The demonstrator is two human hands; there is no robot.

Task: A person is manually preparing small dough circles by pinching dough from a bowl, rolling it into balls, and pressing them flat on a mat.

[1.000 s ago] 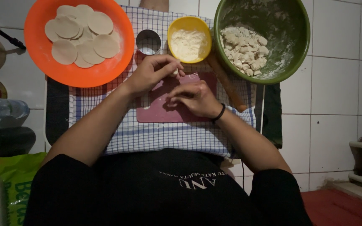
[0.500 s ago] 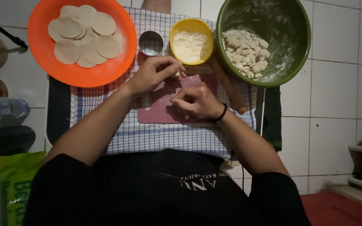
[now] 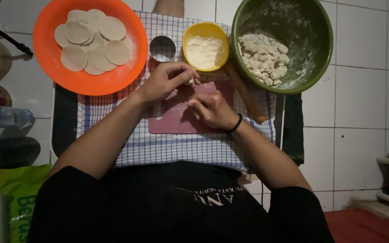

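Pale dough piece (image 3: 190, 81) pinched in left hand (image 3: 165, 81); right hand (image 3: 212, 109) curled, touching it, over pink board (image 3: 176, 121).

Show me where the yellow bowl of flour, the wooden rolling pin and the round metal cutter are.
yellow bowl of flour (image 3: 190, 38), head view, on its left rim.
wooden rolling pin (image 3: 245, 95), head view, middle of the shaft.
round metal cutter (image 3: 162, 42), head view, on its upper inner wall.

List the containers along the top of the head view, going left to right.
Orange plate of flat dough rounds → small metal cup → yellow bowl of flour → green bowl of dough pieces.
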